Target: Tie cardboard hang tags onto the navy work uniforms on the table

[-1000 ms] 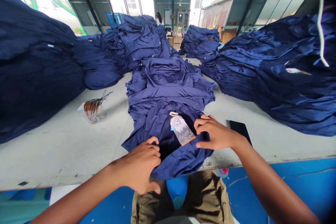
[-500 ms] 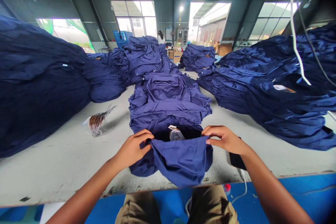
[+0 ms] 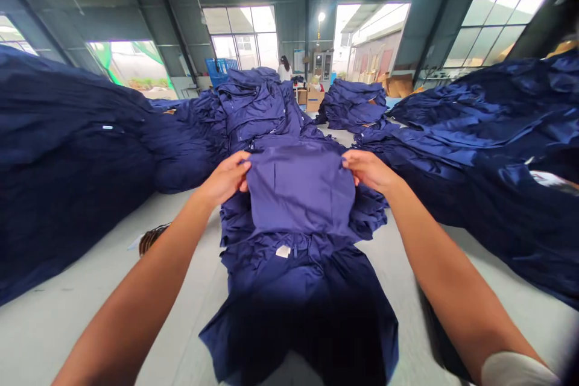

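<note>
The left hand and right hand, fingers pinched, lift the top edge of a navy-blue cotton work garment at chest height, a small white label showing just below the hands. Its lower part drapes toward the body over a pale table. One garment is up; four navy garment heaps lie beyond: two large mounds flanking the hands, two smaller stacks ahead.

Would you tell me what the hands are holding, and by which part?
The left hand and right hand pinch a navy work garment by opposite top corners of a raised panel.
</note>
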Motion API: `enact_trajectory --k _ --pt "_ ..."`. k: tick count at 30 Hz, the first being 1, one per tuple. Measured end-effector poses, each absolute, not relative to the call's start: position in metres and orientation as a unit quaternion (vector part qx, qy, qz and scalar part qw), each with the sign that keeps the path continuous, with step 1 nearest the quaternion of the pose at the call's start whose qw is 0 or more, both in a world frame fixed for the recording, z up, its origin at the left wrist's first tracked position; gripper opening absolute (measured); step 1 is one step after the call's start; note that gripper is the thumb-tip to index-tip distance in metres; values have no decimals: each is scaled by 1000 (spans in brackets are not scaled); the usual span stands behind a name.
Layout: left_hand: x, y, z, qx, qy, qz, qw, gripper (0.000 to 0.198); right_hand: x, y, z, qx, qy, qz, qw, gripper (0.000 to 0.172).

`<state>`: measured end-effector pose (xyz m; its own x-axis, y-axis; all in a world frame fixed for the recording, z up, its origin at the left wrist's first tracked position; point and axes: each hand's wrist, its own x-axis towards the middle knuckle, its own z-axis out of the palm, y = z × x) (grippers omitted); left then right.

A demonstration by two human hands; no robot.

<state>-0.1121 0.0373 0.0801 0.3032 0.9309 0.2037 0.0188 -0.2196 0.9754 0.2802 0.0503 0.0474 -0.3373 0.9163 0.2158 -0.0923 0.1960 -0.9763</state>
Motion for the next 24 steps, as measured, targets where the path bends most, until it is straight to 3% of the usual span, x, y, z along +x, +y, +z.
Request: enact_trajectory --k 3,5,8,13,17,20,22,24 --pt "-97 100 90 621 456 519 371 19 253 115 54 -407 -561 461 554 21" --pt "-87 133 79 600 596 475 243 15 238 149 47 -541 -538 367 532 11" --pt "-80 159 48 581 664 436 177 4 226 179 22 -612 -520 323 501 3" --pt "-73 150 20 576 697 421 69 34 229 185 -13 -668 -481 345 451 4" --pt "-54 113 32 676 541 493 -86 34 236 168 -1 -649 -466 391 457 23" --pt "-35 88 34 815 423 388 -79 45 227 134 16 -614 -499 361 494 39" --pt "-23 82 28 831 442 330 -65 56 211 105 21 -566 -598 196 532 51" --pt "-14 86 21 817 489 299 -53 62 188 80 21 -516 -702 56 487 62"
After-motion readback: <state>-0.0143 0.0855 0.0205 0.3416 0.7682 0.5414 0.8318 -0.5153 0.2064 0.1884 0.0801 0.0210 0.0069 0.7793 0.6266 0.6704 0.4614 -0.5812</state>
